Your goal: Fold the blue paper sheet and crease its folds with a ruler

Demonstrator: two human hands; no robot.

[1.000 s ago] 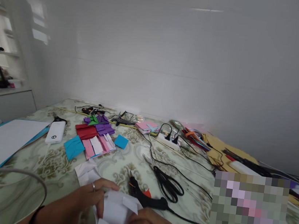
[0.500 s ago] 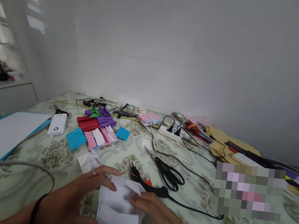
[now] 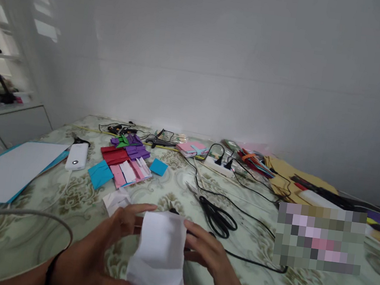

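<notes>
Between my two hands is a folded sheet of white paper (image 3: 163, 242), creased across its lower part and raised toward me. My left hand (image 3: 106, 248) grips its left edge, with the thumb low and the fingers near the top. Along the right edge, my right hand (image 3: 211, 262) holds it with bent fingers. Behind the paper lies a black-handled tool with a cord, its pointed tip (image 3: 172, 205) just showing and most of it hidden. Black-handled scissors (image 3: 217, 216) rest beyond my right hand. Another folded white paper (image 3: 115, 199) lies beyond my left hand.
Folded red paper (image 3: 114, 155), purple paper (image 3: 137, 152) and blue paper (image 3: 101, 174) lie at centre left. A white power bank (image 3: 77, 155) sits beside white sheets (image 3: 18, 166). A power strip (image 3: 218, 166) trails black cords across the patterned tablecloth. A blurred patch covers the right.
The white paper has been tilted up and now covers most of the corded tool. My fingers have moved from its upper face to its side edges.
</notes>
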